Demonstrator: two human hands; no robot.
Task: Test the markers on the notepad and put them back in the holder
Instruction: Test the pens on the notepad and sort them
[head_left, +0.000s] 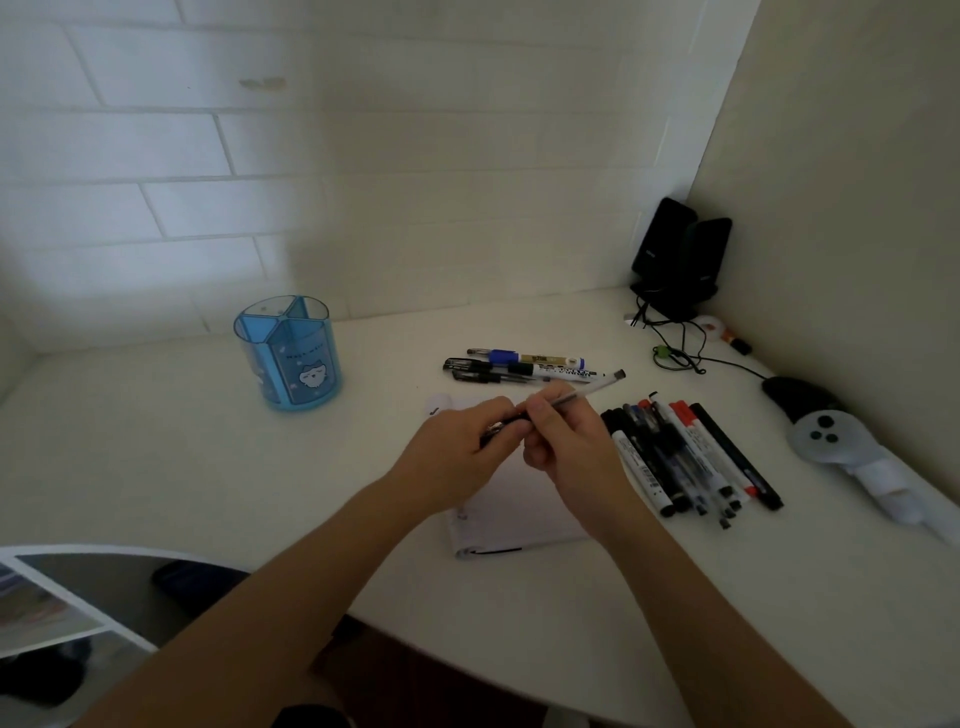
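Two hands are meeting above a white notepad that is lying on the pale bench, and both are gripping a single clear-barrelled pen. The right hand is pinching the see-through barrel between thumb and fingers, with the pen's far end angling up and to the right, clear of the paper. The left hand is curling its fingers round the pen's dark near end; whether that part is a cap or a grip cannot be told. The notepad is sitting directly beneath the hands, which are hiding much of its page. A blue holder with divided compartments and a cartoon face on its side is standing upright well to the left, near the tiled wall. A small cluster of pens is lying on the bench just behind the hands. A row of markers with black and red caps is lying side by side just right of the notepad. In the far right corner, a pair of black speakers is standing against the wall, with dark cables trailing across the bench in front of them. A grey and white soft toy is lying along the right edge.
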